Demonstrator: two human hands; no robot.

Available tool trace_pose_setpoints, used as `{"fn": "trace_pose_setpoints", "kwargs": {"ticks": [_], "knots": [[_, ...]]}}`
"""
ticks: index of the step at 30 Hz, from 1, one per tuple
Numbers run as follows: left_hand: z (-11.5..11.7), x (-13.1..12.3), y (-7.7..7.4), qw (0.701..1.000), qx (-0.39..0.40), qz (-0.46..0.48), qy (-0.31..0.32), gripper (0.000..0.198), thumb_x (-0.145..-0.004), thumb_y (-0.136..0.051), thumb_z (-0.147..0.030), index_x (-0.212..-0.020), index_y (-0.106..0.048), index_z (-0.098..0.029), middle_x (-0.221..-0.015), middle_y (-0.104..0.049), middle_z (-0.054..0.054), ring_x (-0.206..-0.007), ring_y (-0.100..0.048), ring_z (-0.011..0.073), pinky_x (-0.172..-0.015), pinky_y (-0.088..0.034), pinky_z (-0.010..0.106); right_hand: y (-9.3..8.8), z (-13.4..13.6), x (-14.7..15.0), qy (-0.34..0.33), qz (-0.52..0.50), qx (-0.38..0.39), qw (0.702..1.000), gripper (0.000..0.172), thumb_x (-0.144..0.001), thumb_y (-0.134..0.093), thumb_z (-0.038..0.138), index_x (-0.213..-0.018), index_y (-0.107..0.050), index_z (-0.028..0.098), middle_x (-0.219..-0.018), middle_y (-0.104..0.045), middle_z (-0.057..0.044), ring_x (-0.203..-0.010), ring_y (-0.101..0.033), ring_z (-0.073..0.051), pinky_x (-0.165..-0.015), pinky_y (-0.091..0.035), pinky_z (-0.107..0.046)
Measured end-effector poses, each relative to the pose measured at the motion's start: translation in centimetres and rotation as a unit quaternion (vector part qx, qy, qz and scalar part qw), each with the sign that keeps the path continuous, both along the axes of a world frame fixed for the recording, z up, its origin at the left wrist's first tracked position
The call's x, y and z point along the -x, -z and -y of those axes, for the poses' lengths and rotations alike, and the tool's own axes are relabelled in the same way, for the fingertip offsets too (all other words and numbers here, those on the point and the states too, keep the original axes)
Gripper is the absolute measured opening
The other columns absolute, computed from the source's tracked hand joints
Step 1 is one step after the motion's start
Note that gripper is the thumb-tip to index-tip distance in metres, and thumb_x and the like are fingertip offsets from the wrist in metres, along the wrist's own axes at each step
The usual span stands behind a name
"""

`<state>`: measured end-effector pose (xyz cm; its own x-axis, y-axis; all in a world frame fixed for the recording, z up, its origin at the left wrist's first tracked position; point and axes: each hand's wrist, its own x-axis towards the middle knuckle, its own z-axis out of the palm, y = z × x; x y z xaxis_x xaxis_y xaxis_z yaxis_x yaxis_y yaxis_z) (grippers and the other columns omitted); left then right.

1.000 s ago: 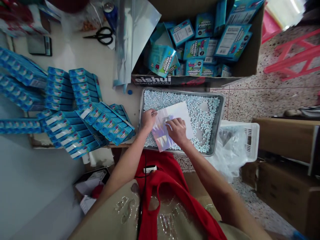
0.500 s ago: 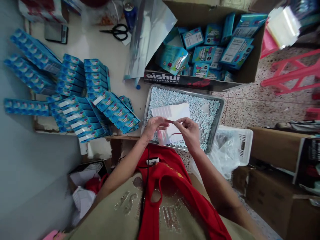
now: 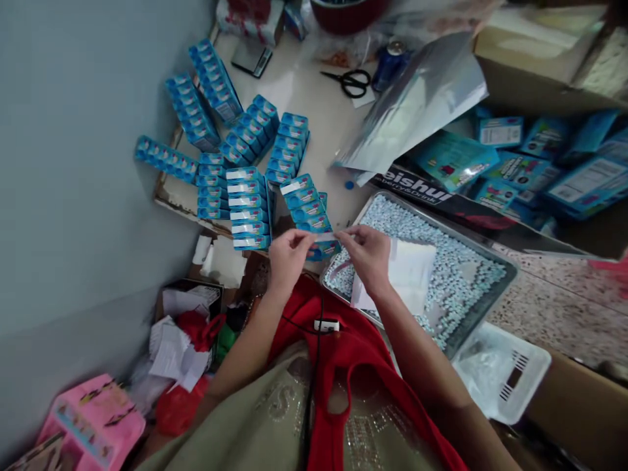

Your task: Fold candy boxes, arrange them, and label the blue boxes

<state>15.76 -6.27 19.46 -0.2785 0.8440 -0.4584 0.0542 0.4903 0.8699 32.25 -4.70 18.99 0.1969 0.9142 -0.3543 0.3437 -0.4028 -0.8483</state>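
Between both hands a narrow pale strip, which looks like a sticker label, is stretched level. My left hand pinches its left end and my right hand pinches the other end. Just beyond the strip is a row of small blue candy boxes. Another row of blue boxes, with white strips across them, stands left of it. Beneath my right hand and forearm, a pale sheet lies on small light-blue candies in a metal tray.
More blue box rows stand at the table's left side. Scissors, a blue can and a small scale are at the back. A carton of blue packets is to the right, with silvery film over its left end.
My view has swung left. Both hands have moved from over the tray toward the blue boxes, carrying the strip, which looked reddish before and now looks pale.
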Motion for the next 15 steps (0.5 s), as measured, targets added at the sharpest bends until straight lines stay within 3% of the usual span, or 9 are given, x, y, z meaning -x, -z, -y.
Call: {"fn": "trace_pose_setpoints", "kwargs": {"ticks": [5, 11, 15], "knots": [[-3.0, 3.6, 2.1, 0.992, -0.029, -0.116, -0.032, 0.010, -0.086, -0.073, -0.028, -0.079, -0.071, -0.021, -0.071, -0.072, 0.001, -0.068, -0.071, 0.0187, -0.070, -0.057, 0.030, 1.6, -5.1, 5.1, -0.079, 0.119, -0.009, 0.990, 0.022, -0.087, -0.072, 0.045, -0.081, -0.078, 0.024, -0.058, -0.060, 0.003, -0.057, -0.055, -0.016, -0.059, -0.034, -0.029], [-4.3, 4.6, 2.6, 0.990, -0.043, -0.131, -0.036, 0.011, -0.090, -0.069, -0.028, -0.081, -0.068, -0.021, -0.072, -0.070, 0.001, -0.069, -0.070, 0.0189, -0.071, -0.053, 0.029, 2.0, -6.6, 6.4, -0.110, 0.154, -0.011, 0.982, 0.027, -0.092, -0.068, 0.048, -0.088, -0.079, 0.024, -0.065, -0.064, 0.001, -0.063, -0.058, -0.018, -0.065, -0.037, -0.030], [-5.6, 4.9, 2.7, 0.984, -0.043, -0.169, -0.025, 0.010, -0.092, -0.068, -0.026, -0.083, -0.066, -0.021, -0.079, -0.070, 0.003, -0.081, -0.070, 0.0203, -0.077, -0.052, 0.029, 1.6, -8.0, 7.1, -0.117, 0.165, -0.008, 0.979, 0.026, -0.094, -0.067, 0.047, -0.090, -0.079, 0.024, -0.067, -0.064, 0.000, -0.067, -0.059, -0.019, -0.069, -0.039, -0.031]]}}
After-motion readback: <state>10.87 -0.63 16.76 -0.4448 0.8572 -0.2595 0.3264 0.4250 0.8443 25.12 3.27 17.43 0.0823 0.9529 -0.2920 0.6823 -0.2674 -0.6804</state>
